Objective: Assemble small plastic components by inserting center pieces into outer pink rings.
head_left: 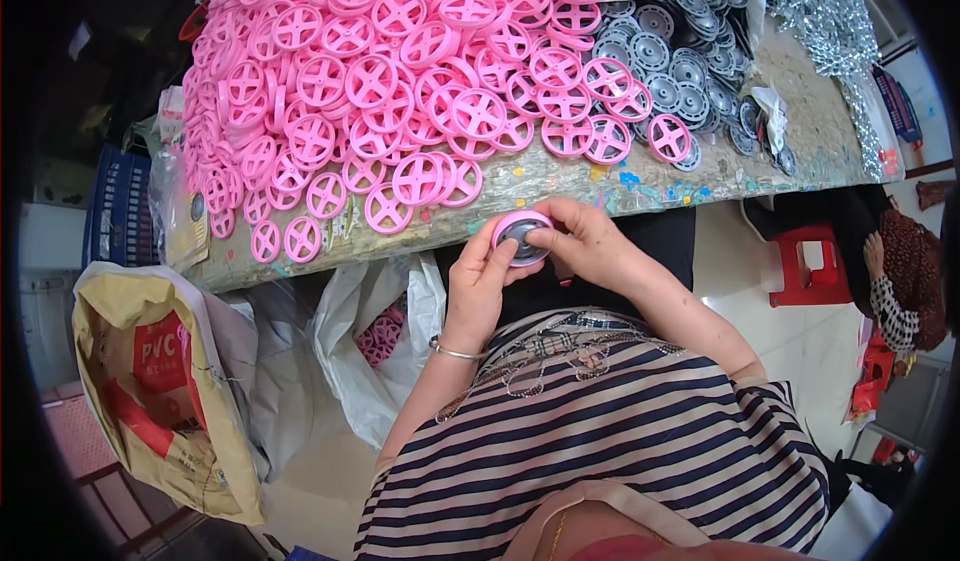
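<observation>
Both hands meet in front of me at the table's near edge, holding one small toy wheel (pixel 517 235) with a pink rim and a grey disc in its middle. My left hand (pixel 480 276) grips the rim from the left, its thumb on the disc. From the right, my right hand (pixel 585 239) pinches the wheel, with the thumb pressing on the grey face. Beyond them a big heap of pink four-spoked wheel rings (pixel 400 91) covers much of the table. Round grey discs (pixel 690 66) are piled at the back right, some in a plastic bag.
The worn, paint-spotted table (pixel 530 181) ends just before my hands. Silver tinsel (pixel 830 21) lies at far right. Below left stand an open tan sack (pixel 150 381) and a white bag (pixel 340 351) with pink rings inside. Another person (pixel 905 271) sits at right near a red stool (pixel 810 266).
</observation>
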